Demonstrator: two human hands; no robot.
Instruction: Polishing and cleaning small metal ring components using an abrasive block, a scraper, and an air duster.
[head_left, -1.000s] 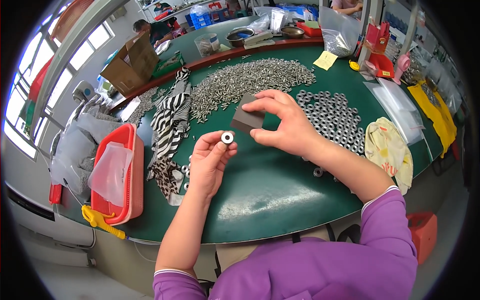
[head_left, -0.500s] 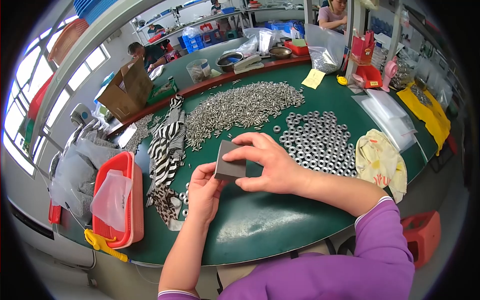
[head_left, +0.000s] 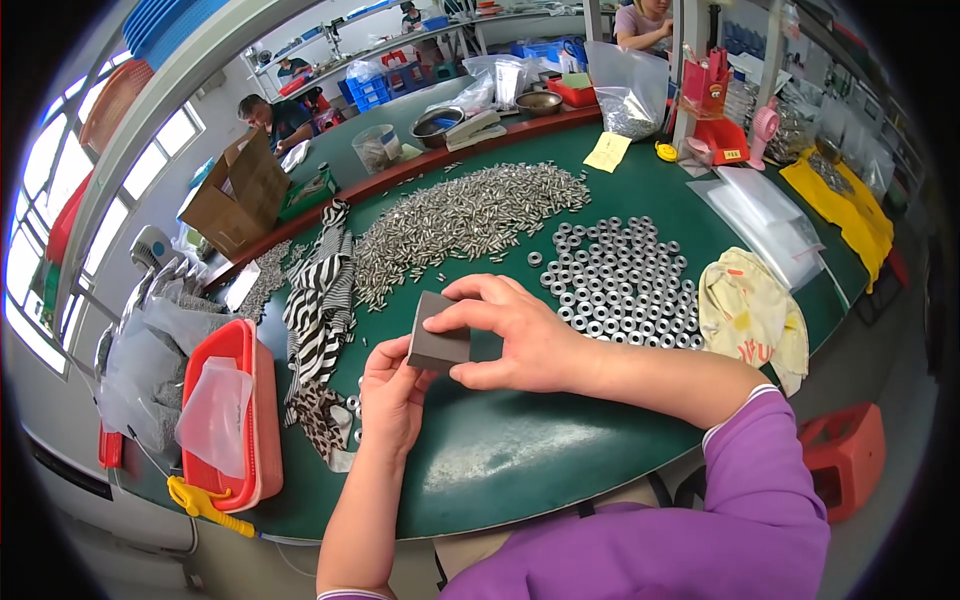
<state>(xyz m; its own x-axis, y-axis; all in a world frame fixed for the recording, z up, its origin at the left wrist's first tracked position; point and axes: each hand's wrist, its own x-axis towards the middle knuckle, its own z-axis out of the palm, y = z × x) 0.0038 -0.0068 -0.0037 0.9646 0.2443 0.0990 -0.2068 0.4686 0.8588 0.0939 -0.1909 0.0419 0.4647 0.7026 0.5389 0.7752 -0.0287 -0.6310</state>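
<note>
A dark grey rectangular block (head_left: pixel 440 346) is held in both hands above the green tabletop (head_left: pixel 560 455). My left hand (head_left: pixel 390 395) is closed on its lower left corner. The thumb and fingers of my right hand (head_left: pixel 520 335) grip the block from the right and over its top face. Beyond the hands lies a wide heap of small silver metal pins (head_left: pixel 460 215). Many metal rings (head_left: pixel 625 285) with central holes lie flat in loose rows to the right. A few more rings (head_left: pixel 353 403) sit just left of my left hand, partly hidden by it.
Striped cloth (head_left: pixel 320 290) lies left of the pins, beside a red plastic basket (head_left: pixel 268 430) holding a clear bag. A yellow air gun (head_left: pixel 205 500) rests at the table's left edge. A stained cream cloth (head_left: pixel 750 315) is at right. Bowls and a cardboard box (head_left: pixel 240 190) stand farther back.
The whole scene has shifted slightly left in view as the head turned. Both hands keep the same hold on the block, with little change in its tilt.
</note>
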